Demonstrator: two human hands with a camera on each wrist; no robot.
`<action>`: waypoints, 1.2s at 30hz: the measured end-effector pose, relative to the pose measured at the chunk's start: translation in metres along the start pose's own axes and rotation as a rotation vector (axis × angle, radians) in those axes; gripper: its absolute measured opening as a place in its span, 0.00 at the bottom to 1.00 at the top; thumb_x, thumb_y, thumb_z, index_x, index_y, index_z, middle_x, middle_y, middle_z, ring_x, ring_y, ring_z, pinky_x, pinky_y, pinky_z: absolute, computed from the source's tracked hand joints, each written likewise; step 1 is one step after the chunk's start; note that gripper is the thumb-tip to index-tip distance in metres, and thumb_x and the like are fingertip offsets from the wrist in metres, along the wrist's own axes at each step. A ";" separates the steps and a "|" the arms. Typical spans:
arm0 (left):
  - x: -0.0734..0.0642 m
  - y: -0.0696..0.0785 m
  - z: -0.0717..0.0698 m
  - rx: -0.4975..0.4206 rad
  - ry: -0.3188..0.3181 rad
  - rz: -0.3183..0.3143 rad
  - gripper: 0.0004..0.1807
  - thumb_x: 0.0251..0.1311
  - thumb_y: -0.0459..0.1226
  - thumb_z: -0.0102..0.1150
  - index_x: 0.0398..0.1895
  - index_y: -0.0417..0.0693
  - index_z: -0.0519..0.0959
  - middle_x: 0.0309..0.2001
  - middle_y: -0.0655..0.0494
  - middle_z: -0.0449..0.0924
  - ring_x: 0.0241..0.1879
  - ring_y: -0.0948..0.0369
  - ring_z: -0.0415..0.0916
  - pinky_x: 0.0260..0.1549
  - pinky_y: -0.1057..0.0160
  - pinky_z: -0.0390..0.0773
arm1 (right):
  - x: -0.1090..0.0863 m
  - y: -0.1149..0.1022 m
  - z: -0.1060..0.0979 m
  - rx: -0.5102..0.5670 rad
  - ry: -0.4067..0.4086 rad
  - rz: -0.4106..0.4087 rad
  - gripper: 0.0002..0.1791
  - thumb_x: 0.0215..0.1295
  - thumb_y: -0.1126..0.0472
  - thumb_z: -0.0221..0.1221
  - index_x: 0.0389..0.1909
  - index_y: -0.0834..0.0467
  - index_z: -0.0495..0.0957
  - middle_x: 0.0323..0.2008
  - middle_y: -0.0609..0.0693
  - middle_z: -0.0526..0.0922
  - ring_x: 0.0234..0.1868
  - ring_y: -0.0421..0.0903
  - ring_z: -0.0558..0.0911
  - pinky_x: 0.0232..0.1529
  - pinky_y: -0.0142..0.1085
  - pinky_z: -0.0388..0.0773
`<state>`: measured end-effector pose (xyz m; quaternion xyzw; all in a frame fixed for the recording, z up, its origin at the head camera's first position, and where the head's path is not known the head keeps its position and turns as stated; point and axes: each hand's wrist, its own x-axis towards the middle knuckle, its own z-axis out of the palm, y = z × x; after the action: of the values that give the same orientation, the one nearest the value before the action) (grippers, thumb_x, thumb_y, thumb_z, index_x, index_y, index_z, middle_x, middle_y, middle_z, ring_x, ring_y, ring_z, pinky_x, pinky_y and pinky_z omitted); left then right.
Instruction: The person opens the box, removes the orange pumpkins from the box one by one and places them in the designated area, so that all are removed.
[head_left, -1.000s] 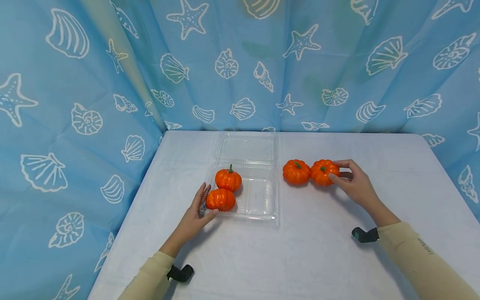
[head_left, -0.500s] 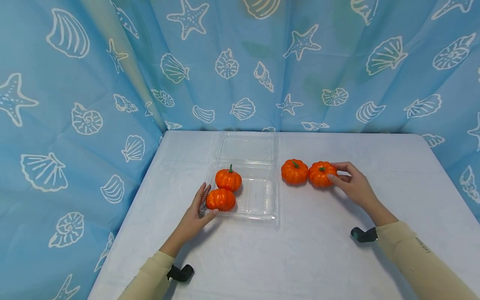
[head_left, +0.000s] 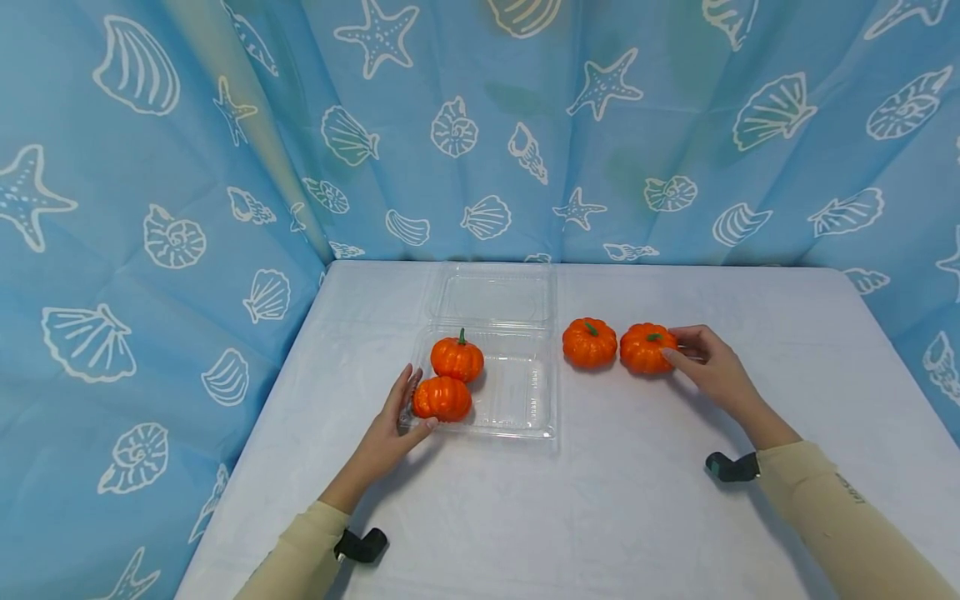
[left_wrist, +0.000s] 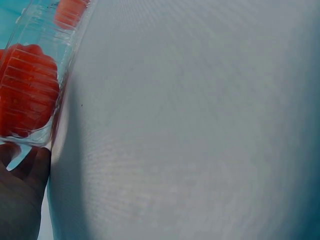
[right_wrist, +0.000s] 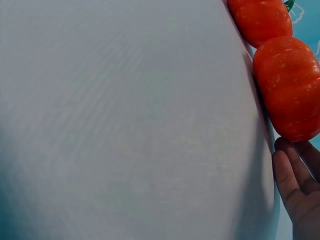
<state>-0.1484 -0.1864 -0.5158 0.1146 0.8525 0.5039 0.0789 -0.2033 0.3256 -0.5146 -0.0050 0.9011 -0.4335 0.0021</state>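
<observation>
My right hand [head_left: 712, 367] holds the right side of an orange pumpkin [head_left: 645, 348] with a green stem, thumb in front and fingers behind. In the right wrist view its fingertips lie right against the pumpkin [right_wrist: 290, 90]. Left of it sits a second orange pumpkin [head_left: 588, 343], a narrow gap away in the head view. My left hand [head_left: 386, 442] touches the front left corner of a clear plastic clamshell container [head_left: 517, 392], fingers extended along its side, thumb at the front edge. Two more pumpkins lie in the container's left half, the rear one [head_left: 456, 360] upright and the front one [head_left: 442, 400] tipped over.
The container's lid [head_left: 495, 298] lies open toward the back of the white-covered table [head_left: 555, 517]. A blue curtain [head_left: 480, 133] with shell and starfish prints hangs behind and along the left side. Black camera mounts [head_left: 731, 468] stick out from both wrists.
The two right-hand pumpkins shift slightly left, then the one in my right hand turns and moves back a little right, leaving a gap between them. My left hand stays at the container.
</observation>
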 end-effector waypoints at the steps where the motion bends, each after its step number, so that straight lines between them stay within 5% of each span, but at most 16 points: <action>1: 0.000 0.000 0.000 0.000 0.000 0.001 0.53 0.66 0.46 0.67 0.84 0.56 0.41 0.80 0.54 0.52 0.79 0.52 0.49 0.74 0.37 0.44 | 0.000 0.001 0.000 -0.002 0.000 0.000 0.34 0.74 0.42 0.56 0.68 0.63 0.66 0.65 0.67 0.72 0.61 0.64 0.75 0.61 0.50 0.78; 5: 0.000 0.001 0.000 -0.001 0.004 0.008 0.53 0.66 0.45 0.67 0.84 0.54 0.41 0.80 0.53 0.53 0.79 0.52 0.49 0.74 0.37 0.44 | -0.001 0.003 -0.002 0.004 -0.003 -0.003 0.34 0.74 0.42 0.57 0.67 0.63 0.67 0.65 0.67 0.73 0.60 0.63 0.76 0.51 0.22 0.75; 8: 0.001 0.003 0.001 0.002 0.009 0.011 0.53 0.65 0.46 0.67 0.84 0.53 0.42 0.80 0.52 0.54 0.79 0.51 0.50 0.74 0.37 0.45 | -0.001 0.004 -0.004 0.024 -0.010 -0.007 0.34 0.74 0.43 0.58 0.67 0.63 0.67 0.65 0.67 0.73 0.60 0.64 0.76 0.45 0.14 0.70; 16: 0.000 0.004 0.001 0.006 0.006 0.004 0.53 0.66 0.46 0.66 0.84 0.52 0.41 0.80 0.51 0.53 0.79 0.50 0.50 0.73 0.36 0.45 | -0.003 0.004 -0.005 0.044 -0.016 0.001 0.34 0.73 0.43 0.59 0.68 0.62 0.67 0.66 0.66 0.72 0.62 0.64 0.75 0.46 0.15 0.71; 23: -0.002 0.005 0.000 -0.004 0.004 0.011 0.51 0.67 0.45 0.65 0.83 0.49 0.42 0.80 0.49 0.53 0.79 0.48 0.50 0.73 0.35 0.45 | -0.003 0.003 -0.005 0.039 -0.005 0.001 0.35 0.73 0.42 0.59 0.69 0.61 0.67 0.67 0.63 0.72 0.64 0.62 0.74 0.58 0.35 0.79; 31: -0.002 0.007 0.000 -0.005 0.001 -0.007 0.53 0.66 0.45 0.66 0.83 0.50 0.42 0.80 0.50 0.53 0.79 0.50 0.49 0.73 0.36 0.44 | -0.003 -0.003 -0.008 0.029 0.030 -0.043 0.32 0.73 0.46 0.60 0.68 0.62 0.68 0.65 0.63 0.73 0.64 0.61 0.72 0.48 0.14 0.68; 36: -0.002 0.007 0.000 -0.002 0.001 -0.016 0.53 0.65 0.46 0.67 0.83 0.51 0.41 0.80 0.52 0.53 0.79 0.51 0.49 0.73 0.36 0.45 | -0.004 -0.011 -0.009 0.004 0.053 -0.050 0.32 0.73 0.46 0.60 0.69 0.61 0.68 0.66 0.62 0.73 0.66 0.60 0.71 0.63 0.38 0.76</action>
<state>-0.1460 -0.1836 -0.5097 0.1074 0.8529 0.5042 0.0825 -0.1996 0.3260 -0.5003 -0.0160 0.8997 -0.4350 -0.0325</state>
